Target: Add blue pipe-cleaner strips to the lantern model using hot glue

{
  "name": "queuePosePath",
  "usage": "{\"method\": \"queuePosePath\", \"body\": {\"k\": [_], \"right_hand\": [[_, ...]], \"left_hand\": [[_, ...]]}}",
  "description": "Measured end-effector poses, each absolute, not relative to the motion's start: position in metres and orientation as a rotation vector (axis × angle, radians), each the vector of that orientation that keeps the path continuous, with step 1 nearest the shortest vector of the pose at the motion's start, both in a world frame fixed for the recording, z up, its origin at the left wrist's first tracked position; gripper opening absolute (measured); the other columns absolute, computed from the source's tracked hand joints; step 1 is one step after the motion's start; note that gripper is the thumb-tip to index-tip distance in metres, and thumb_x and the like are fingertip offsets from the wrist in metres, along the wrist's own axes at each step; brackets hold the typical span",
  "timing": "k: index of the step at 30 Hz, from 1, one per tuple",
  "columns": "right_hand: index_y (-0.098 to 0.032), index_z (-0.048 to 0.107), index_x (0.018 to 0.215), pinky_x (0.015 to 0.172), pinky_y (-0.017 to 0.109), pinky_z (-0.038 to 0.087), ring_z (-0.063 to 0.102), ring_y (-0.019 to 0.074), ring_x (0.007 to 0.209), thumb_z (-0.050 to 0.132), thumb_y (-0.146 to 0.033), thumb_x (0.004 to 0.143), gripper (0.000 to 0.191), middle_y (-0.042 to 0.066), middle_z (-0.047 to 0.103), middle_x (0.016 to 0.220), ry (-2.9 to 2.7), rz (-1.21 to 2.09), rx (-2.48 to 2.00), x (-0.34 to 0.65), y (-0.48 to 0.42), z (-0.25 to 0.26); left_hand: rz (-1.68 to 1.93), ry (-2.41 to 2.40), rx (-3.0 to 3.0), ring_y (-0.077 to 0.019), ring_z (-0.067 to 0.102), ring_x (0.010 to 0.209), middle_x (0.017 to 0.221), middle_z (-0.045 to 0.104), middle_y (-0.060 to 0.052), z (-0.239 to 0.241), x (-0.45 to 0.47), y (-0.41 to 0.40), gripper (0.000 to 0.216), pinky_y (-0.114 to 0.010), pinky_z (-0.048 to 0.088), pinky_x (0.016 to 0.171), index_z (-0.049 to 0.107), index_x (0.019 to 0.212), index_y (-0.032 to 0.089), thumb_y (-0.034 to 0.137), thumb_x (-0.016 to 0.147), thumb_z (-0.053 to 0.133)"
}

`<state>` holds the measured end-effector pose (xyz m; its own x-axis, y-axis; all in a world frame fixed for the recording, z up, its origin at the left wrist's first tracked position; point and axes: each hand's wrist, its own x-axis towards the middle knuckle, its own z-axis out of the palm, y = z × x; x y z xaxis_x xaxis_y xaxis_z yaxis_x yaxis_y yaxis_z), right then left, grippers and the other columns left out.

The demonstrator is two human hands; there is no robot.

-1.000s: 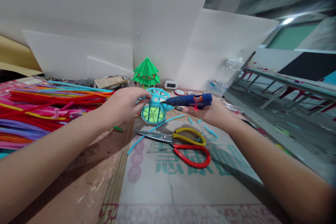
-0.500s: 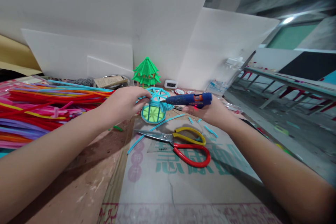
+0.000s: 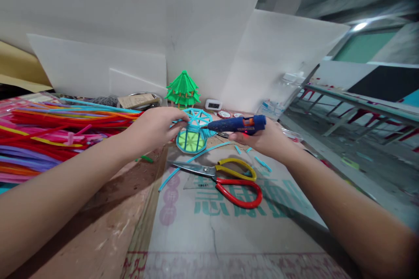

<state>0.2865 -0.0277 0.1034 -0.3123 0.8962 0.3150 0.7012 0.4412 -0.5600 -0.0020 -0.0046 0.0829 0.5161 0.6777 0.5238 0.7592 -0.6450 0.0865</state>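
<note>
Left hand [image 3: 156,130] is clamped on the cyan pipe-cleaner frame [image 3: 194,134], fingers wrapped round its 9 o'clock side, at the far edge of the cardboard sheet [image 3: 209,231]. Right hand [image 3: 266,140] is closed round the blue glue gun [image 3: 237,124], nozzle pointing to 9 o'clock and meeting the frame's rim. Scissors [image 3: 229,181], 1 yellow handle and 1 red, lie at 6 o'clock of the frame. Green pagoda model [image 3: 182,89] stands at 12 o'clock, and the coloured pipe-cleaner pile [image 3: 49,135] sprawls at 9 o'clock.
</note>
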Motion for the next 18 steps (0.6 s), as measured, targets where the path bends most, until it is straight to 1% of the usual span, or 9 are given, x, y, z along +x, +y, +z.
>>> {"method": "queuePosePath", "body": {"k": [3,9,15,18], "right_hand": [[-0.019,0.072,0.101,0.058,0.029,0.054,0.068,0.0241,0.077,0.077,-0.048,0.073,0.041,0.005,0.075,0.085,-2.117,0.438,-1.33,0.2868,-0.0284,0.1038],[-0.021,0.072,0.089,0.062,0.03,0.056,0.069,0.0261,0.082,0.078,-0.047,0.073,0.031,0.005,0.073,0.079,-2.123,0.426,-1.269,0.29,-0.0254,0.1003],[-0.021,0.069,0.08,0.063,0.032,0.056,0.068,0.0273,0.082,0.077,-0.05,0.071,0.032,0.006,0.071,0.075,-2.146,0.434,-1.268,0.2902,-0.0268,0.1028],[-0.021,0.068,0.081,0.067,0.035,0.056,0.068,0.0293,0.087,0.078,-0.051,0.07,0.033,0.006,0.07,0.076,-2.148,0.44,-1.297,0.2898,-0.0285,0.1054]], "left_hand": [[-0.812,-1.233,-2.588,-0.024,0.07,0.096,0.103,0.077,-0.005,0.0818,-0.002,-0.0044,0.032,-0.031,0.051,0.08,0.074,0.108,0.022,0.032,0.09,0.05],[-0.82,-1.22,-2.587,-0.0242,0.07,0.095,0.103,0.077,-0.005,0.0801,-0.0032,-0.0037,0.031,-0.031,0.05,0.078,0.074,0.108,0.021,0.032,0.09,0.051],[-0.815,-1.231,-2.588,-0.0239,0.07,0.096,0.103,0.077,-0.005,0.081,-0.0036,-0.0041,0.031,-0.031,0.051,0.079,0.074,0.108,0.021,0.032,0.09,0.05],[-0.809,-1.235,-2.582,-0.0234,0.07,0.096,0.103,0.077,-0.004,0.0815,-0.0033,-0.0041,0.032,-0.031,0.051,0.079,0.074,0.108,0.022,0.032,0.09,0.05]]}}
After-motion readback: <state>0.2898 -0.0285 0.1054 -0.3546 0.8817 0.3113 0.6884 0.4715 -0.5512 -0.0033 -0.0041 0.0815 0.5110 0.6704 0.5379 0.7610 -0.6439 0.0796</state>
